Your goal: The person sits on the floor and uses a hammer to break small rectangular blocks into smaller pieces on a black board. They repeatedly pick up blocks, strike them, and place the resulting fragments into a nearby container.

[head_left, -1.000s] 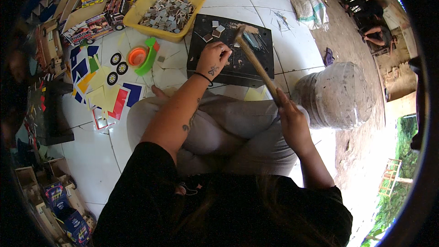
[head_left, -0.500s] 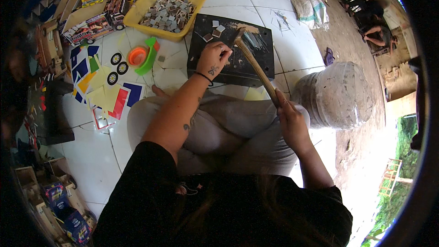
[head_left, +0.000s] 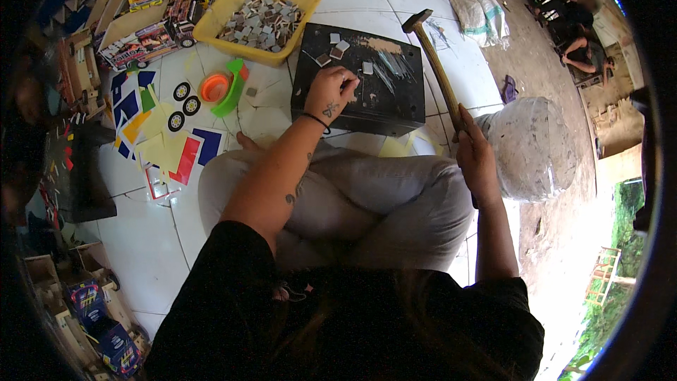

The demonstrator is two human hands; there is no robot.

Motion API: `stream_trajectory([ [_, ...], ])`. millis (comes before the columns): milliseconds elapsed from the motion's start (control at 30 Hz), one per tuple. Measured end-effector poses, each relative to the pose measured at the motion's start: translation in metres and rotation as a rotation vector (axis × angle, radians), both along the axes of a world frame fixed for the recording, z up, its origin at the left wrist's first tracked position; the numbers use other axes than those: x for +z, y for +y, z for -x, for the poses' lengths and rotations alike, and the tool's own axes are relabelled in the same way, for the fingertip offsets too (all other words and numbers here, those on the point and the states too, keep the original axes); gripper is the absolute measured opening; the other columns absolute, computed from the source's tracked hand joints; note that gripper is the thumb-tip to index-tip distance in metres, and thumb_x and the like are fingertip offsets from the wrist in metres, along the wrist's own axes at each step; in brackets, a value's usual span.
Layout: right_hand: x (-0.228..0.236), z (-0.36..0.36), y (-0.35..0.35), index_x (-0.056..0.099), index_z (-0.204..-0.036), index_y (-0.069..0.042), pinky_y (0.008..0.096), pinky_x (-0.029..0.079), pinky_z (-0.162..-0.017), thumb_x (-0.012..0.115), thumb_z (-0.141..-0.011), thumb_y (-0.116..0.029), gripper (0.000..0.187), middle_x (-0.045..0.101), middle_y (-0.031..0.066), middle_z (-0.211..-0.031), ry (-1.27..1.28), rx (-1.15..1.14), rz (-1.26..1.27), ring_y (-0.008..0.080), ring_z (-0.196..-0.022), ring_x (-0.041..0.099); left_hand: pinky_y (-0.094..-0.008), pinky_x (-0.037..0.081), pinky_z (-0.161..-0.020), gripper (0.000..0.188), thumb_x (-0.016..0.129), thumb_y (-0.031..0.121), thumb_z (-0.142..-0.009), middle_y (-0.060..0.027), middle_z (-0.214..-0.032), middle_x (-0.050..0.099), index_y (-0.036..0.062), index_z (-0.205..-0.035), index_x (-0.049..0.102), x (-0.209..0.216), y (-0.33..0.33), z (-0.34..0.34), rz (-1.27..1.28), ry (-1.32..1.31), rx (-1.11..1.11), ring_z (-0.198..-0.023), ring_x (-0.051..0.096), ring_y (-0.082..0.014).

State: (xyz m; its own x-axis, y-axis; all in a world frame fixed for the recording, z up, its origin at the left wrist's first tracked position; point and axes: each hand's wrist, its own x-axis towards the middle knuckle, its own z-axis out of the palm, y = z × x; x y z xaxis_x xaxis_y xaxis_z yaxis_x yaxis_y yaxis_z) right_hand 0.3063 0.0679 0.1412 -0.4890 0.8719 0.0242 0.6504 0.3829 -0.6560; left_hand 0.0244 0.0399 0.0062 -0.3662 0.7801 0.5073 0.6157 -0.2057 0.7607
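Your right hand (head_left: 478, 159) had carried the hammer (head_left: 441, 74) away to the right since the earlier frame: its head, formerly seen over the black box (head_left: 398, 107), now appeared just beyond the far right corner of that box. Your right fingers were wrapped round the lower part of the wooden handle, which slanted up and to the left. Your left hand (head_left: 331, 94) lay at the left part of the box top, its fingers bent inward; whether they pinched anything could not be told, the tips being too small and partly hidden. On the box top, a single square piece (head_left: 367, 68) lay near your left fingers, beside a spread of thin grey rods (head_left: 395, 67), while a small group of similar pieces (head_left: 339, 49) lay beyond your knuckles. Left of the box stood a yellow basin (head_left: 236, 47) containing many more such squares. Nearer you, on the tiled floor (head_left: 144, 257), a green tape dispenser (head_left: 230, 101) lay beside three toy wheels (head_left: 190, 105).
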Motion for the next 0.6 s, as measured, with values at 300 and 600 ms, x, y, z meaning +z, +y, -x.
stream_trajectory([
  [300,0.003,-0.004,-0.043,0.039,-0.137,-0.012,0.0387,0.049,-0.082,0.048,-0.089,0.001,0.051,0.056,0.0240,-0.115,-0.068,0.259,-0.139,0.0355,-0.101,0.060,-0.0384,0.047,-0.073,0.009,0.064,0.010,-0.081,-0.0104,-0.074,0.060,0.0021,-0.077,0.062,-0.005,0.001,0.000,-0.017,0.103,0.033,-0.071,0.058,-0.0285],
  [600,0.001,-0.001,-0.049,0.037,-0.139,-0.015,0.0422,0.051,-0.072,0.050,-0.086,-0.001,0.056,0.057,0.0241,-0.108,-0.085,0.292,-0.232,0.0386,-0.090,0.062,-0.0403,0.046,-0.076,0.011,0.063,0.012,-0.082,-0.0102,-0.075,0.061,0.0032,-0.076,0.060,-0.007,0.001,-0.001,-0.038,0.103,0.042,-0.075,0.058,-0.0290],
])
